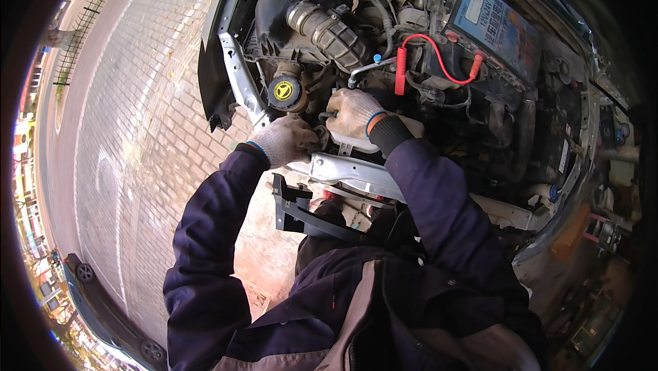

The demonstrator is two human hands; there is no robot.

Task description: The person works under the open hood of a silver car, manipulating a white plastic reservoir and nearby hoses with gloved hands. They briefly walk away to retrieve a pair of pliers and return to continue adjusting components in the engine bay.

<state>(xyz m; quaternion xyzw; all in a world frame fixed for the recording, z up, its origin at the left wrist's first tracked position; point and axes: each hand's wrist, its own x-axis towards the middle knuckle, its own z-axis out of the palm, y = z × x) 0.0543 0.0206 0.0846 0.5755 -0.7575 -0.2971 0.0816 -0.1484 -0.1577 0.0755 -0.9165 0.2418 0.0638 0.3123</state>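
Both my hands wear pale work gloves and reach into the front of a car's open engine bay. My left hand (286, 140) is closed at the silver front crossmember (356, 173), just below a black reservoir cap (284, 92) with a yellow steering-wheel mark. My right hand (355, 114) is curled closed a little to the right, over a whitish plastic tank (411, 126). Whatever sits in the fingers of either hand is hidden. A thin silver pipe with a blue cap (377, 58) rises just beyond my right hand.
A blue charger box (490, 25) lies on the right side of the bay. From a red clamp (476, 66) beside it, a red cable runs to a red handle (400, 73). A ribbed air intake hose (332, 31) is at the back. A black bracket (291, 203) hangs before me.
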